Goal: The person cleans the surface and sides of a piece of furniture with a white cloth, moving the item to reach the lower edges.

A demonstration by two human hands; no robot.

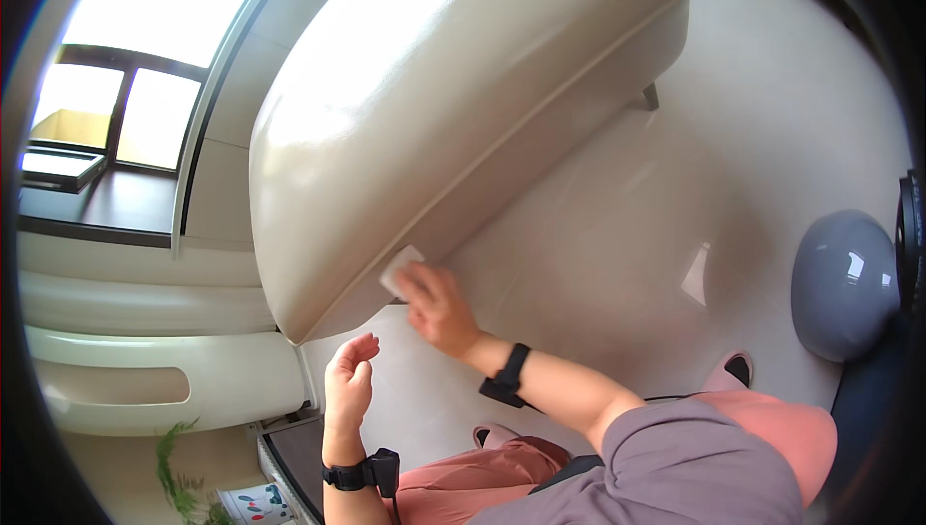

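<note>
A large cream leather-like bench seat point(434, 91) with a piped seam stretches diagonally across the upper middle. My right hand point(439, 305) is closed on a small white pad point(400, 271), whose exact kind I cannot make out. The pad lies against the side of the seat, just under the seam near its close end. Lower and to the left, my left hand point(349, 380) is raised with its fingers extended and slightly curved. It holds nothing and is apart from the seat's corner.
A glossy grey rounded object point(844, 284) stands at the right. On the left are a white panel with an oval opening point(222, 380), a window point(121, 110), and a green plant point(174, 472) by a patterned pot point(256, 504). A short seat leg point(651, 96) meets the shiny floor point(608, 226).
</note>
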